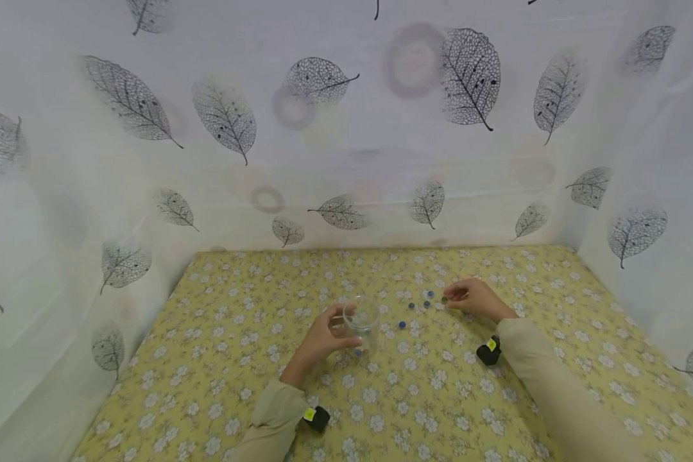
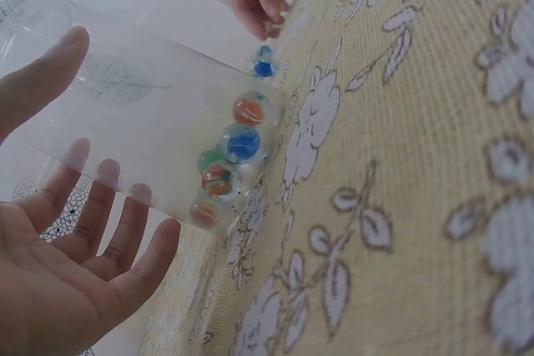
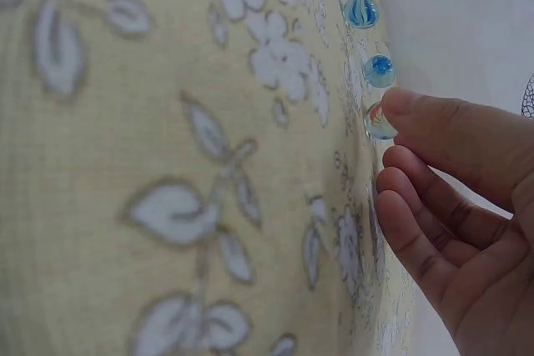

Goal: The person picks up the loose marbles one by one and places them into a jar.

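The step in hand looks like picking up loose marbles: the right grip pinches an orange-swirled marble at the surface, while the left grip curves round a clear jar standing upright there, thumb and fingers apart. The next move seems to call for a secure pinch, then a lift toward the jar's mouth. Counted: one jar, at least five marbles inside, four blue marbles loose between the grips, one pinched
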Demonstrator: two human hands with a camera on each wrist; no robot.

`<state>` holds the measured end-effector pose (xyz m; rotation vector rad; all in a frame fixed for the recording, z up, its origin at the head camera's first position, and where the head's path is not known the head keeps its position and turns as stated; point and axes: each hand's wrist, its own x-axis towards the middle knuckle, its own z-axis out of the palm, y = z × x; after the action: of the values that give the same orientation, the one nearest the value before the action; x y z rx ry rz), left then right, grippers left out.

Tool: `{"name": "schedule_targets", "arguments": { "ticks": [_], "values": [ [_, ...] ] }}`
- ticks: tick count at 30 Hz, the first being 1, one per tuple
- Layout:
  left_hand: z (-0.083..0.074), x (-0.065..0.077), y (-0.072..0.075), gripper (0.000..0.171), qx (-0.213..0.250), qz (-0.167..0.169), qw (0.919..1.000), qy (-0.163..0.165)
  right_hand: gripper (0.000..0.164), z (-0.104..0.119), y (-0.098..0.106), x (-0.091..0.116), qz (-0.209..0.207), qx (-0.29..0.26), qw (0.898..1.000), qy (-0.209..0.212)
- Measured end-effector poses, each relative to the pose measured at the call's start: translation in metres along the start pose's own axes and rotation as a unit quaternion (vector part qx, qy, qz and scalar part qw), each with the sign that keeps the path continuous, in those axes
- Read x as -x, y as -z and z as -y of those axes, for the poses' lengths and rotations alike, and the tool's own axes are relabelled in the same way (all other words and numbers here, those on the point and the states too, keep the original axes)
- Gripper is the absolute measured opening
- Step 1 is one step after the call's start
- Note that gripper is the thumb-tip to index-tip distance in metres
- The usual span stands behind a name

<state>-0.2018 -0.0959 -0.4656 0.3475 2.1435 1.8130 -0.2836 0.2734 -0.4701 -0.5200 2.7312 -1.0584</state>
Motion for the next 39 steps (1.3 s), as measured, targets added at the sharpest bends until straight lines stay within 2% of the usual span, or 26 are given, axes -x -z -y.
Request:
{"name": "schedule_targets", "arguments": {
  "ticks": [11, 19, 39],
  "values": [
    [0.0028, -0.0006, -0.0014, 0.066, -0.017, -0.006, 0.9998, -0.008, 0.022, -0.0046, -0.0071, -0.0075, 0.004, -0.002, 1.0, -0.026],
    [0.0018, 0.0006, -0.0012, 0.066, -0.013, -0.004, 0.9999, -0.007, 0.018, -0.0045, -0.0075, -0.007, -0.001, -0.01, 1.0, -0.013],
    [0.001, -0.0001, -0.0009, 0.064, -0.004, -0.004, 1.0, 0.0, 0.016, -0.0008, -0.0063, -0.0053, -0.001, -0.008, 1.0, -0.013]
  ]
}}
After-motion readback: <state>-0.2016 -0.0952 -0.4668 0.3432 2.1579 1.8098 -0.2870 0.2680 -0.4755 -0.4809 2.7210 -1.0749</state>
